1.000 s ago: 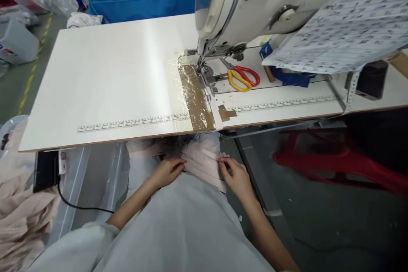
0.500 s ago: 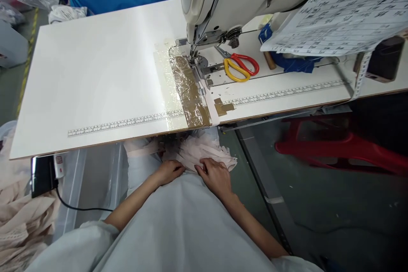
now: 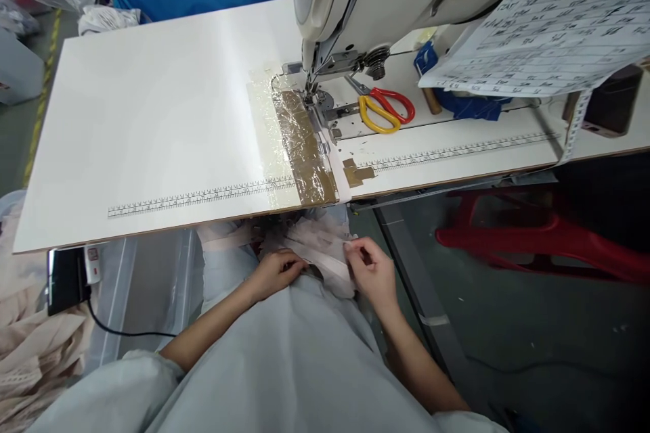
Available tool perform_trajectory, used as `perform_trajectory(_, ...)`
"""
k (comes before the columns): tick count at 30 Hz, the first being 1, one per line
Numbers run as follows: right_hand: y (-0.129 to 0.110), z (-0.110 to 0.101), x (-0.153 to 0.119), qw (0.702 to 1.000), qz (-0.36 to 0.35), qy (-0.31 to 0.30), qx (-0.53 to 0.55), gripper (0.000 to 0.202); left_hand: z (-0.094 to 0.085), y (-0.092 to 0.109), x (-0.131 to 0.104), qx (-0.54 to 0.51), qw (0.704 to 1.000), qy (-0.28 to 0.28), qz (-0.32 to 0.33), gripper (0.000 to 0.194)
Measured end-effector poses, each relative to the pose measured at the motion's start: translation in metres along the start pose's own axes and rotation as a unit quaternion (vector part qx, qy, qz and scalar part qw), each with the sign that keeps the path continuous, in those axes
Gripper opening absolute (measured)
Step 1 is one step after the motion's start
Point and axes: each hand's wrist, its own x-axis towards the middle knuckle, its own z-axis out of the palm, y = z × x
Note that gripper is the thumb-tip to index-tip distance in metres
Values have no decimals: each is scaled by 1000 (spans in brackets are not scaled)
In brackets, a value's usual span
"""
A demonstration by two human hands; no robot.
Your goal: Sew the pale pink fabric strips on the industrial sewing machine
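Pale pink sheer fabric (image 3: 325, 250) lies bunched on the lap, just below the front edge of the white sewing table (image 3: 152, 115). My left hand (image 3: 278, 272) rests at its left side, thumb and fingers closed on the near edge of the cloth. On the right, my right hand (image 3: 373, 269) pinches the fabric's right edge between thumb and fingers and holds it slightly raised. A pale pink strip (image 3: 339, 172) runs from the sewing machine's (image 3: 340, 7) foot area over the table edge. Part of the fabric is hidden under the tabletop.
Red-and-yellow scissors (image 3: 386, 110) lie right of the needle. A written sheet (image 3: 548, 27) overhangs a phone (image 3: 612, 101). Clear plastic bins (image 3: 147, 284) and a heap of pink cloth (image 3: 45, 352) are at lower left. A red stool (image 3: 538, 237) stands right.
My right hand has moved right, drawing the fabric's edge with it and spreading the cloth flatter. My left hand has shifted slightly right.
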Motion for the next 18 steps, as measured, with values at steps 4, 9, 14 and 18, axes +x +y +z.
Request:
perform_trajectory(4, -25, -18, 2, 994, -105, -6, 4, 21, -5, 24, 4, -14, 998, 28, 61, 26)
perform_trajectory(9, -34, -15, 0, 986, -164, -42, 4, 19, -8, 26, 16, 34, 992, 4, 118, 40)
perform_trajectory(14, -6, 1, 10, 997, -17, 68, 29, 25, 2, 5, 14, 179, 978, 2, 109, 31)
perform_trajectory(18, 13, 6, 23, 987, 33, 138, 70, 32, 0, -6, 7, 265, 961, -26, 75, 29)
